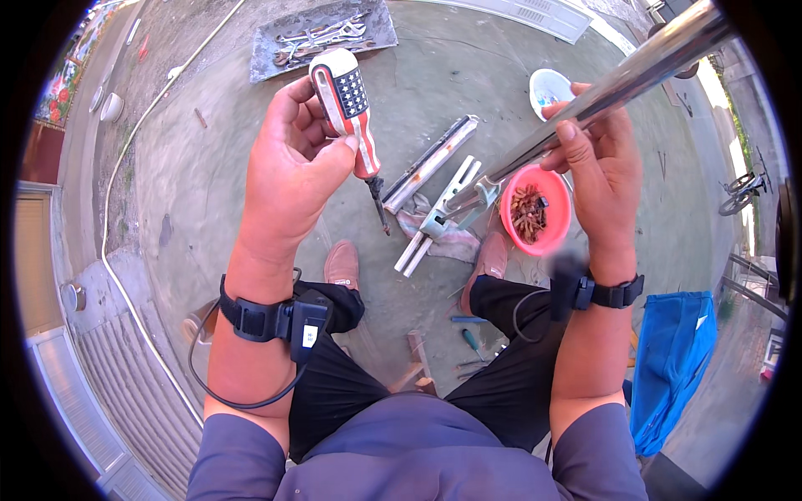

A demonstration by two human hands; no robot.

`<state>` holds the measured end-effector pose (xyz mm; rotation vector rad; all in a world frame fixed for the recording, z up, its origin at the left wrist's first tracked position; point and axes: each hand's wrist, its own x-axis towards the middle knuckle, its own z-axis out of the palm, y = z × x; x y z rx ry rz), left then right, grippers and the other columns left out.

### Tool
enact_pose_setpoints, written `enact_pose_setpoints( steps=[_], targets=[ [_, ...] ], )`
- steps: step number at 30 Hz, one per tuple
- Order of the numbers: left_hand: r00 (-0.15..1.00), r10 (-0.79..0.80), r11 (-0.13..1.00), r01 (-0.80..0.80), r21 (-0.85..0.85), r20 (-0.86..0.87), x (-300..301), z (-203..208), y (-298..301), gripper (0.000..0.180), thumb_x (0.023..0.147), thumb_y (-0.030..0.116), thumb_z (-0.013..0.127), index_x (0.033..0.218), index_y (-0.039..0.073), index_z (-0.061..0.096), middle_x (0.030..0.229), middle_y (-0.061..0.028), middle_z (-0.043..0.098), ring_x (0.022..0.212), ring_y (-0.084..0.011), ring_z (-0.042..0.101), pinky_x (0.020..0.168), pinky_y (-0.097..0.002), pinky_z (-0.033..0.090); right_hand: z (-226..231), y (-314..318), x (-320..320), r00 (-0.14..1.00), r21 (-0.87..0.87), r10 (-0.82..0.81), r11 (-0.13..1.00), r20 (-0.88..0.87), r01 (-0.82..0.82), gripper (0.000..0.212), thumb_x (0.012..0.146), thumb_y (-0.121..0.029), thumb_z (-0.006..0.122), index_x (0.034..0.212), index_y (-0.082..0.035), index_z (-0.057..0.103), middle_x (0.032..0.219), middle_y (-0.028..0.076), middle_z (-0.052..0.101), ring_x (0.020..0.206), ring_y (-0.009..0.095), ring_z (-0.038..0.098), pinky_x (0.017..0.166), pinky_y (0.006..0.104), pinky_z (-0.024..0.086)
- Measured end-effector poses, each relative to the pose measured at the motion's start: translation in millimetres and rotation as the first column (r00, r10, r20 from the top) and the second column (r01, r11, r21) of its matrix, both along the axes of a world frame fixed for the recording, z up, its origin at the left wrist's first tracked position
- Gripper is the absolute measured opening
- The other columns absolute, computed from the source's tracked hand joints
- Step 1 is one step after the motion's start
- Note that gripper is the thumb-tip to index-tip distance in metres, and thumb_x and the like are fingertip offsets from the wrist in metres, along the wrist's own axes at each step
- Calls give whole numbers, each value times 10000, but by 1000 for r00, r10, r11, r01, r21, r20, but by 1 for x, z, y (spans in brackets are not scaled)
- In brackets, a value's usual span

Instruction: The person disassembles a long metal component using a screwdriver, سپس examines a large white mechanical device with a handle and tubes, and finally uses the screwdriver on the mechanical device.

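My left hand is closed around a handheld screwdriver, its thick white, red and dark handle patterned with stars and stripes. Its dark shaft points down toward the floor. My right hand grips a shiny chrome tube between thumb and fingers. The tube slants from the upper right down to a metal bracket with crossed bars on a cloth between my feet. Beside the bracket lies a long metal profile.
A pink bowl of small brownish pieces stands by my right foot. Farther off are a grey tray of wrenches and a white bowl. Blue cloth hangs at right; a pale hose crosses the left. Hand tools lie below me.
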<state>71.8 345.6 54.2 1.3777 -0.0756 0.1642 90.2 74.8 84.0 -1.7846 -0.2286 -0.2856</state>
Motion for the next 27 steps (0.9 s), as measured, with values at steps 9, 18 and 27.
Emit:
enact_pose_setpoints(
  steps=[9,18,27],
  targets=[
    [992,114,988,-107,-112,60,2,-1,27,533,826,-29,565,1324,-71,381,1107,-142,574,964,-176,605,778,-333,561,75,21,47,929,-244,-43,959,368,141,318,966,-207,583,1197,10,564,921,71,681,590,48,510,595,206,436],
    [978,202,976,-197,-94,53,2,-2,44,545,826,-35,558,1336,-77,370,1118,-138,567,983,-170,598,806,-333,557,57,74,105,925,-154,114,986,361,-61,268,956,-126,582,1185,-5,512,824,36,589,526,53,508,423,173,413],
    [984,174,984,-172,-55,30,2,-5,59,555,844,4,553,1368,-28,371,1159,-123,559,1033,-174,575,896,-357,501,45,103,125,961,-197,199,967,191,-161,221,951,-107,578,1146,-26,514,795,20,549,554,69,512,466,200,431]
  ],
)
